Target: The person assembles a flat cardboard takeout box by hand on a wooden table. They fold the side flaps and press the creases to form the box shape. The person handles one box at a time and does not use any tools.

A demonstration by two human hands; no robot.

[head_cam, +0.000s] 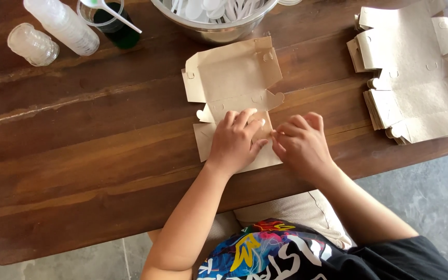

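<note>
A flat brown cardboard box blank (232, 78) lies on the wooden table (89, 140), its far half partly raised. My left hand (236, 141) presses on the near half with fingers bent, pinching a small flap. My right hand (302, 145) sits beside it to the right, fingertips meeting the same flap at the middle. The near part of the blank is mostly hidden under both hands.
A stack of the same unfolded box blanks (416, 78) lies at the right edge. A metal bowl (219, 26) of white plastic spoons stands at the back. At the back left are stacked clear lids (32, 44), stacked clear cups (63, 23) and a cup of dark green liquid (112, 21).
</note>
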